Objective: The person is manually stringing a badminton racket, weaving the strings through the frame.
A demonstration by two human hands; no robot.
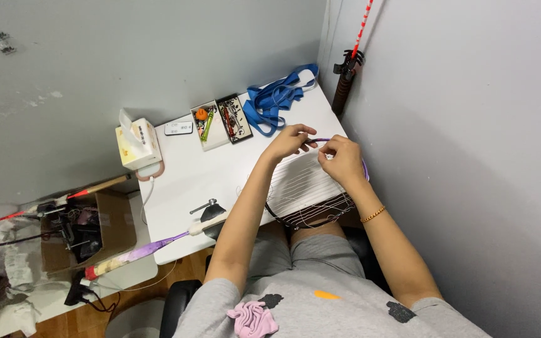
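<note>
A badminton racket lies across the white table (189, 178), its purple-rimmed head (311, 200) under my hands and its purple shaft and handle (136, 253) pointing off the table's near left edge. My left hand (290, 141) pinches a thin string at the head's far rim. My right hand (340, 159) rests on the same rim, fingers closed on the string beside the left hand. White strings run across the head; the far part of the frame is hidden by my hands.
Blue straps (277, 100) lie at the table's far end beside two small trays of parts (220, 122). A tissue box (138, 144) and a small remote (178, 128) sit at the left. A cardboard box (86, 231) stands on the floor left; a grey wall rises close on the right.
</note>
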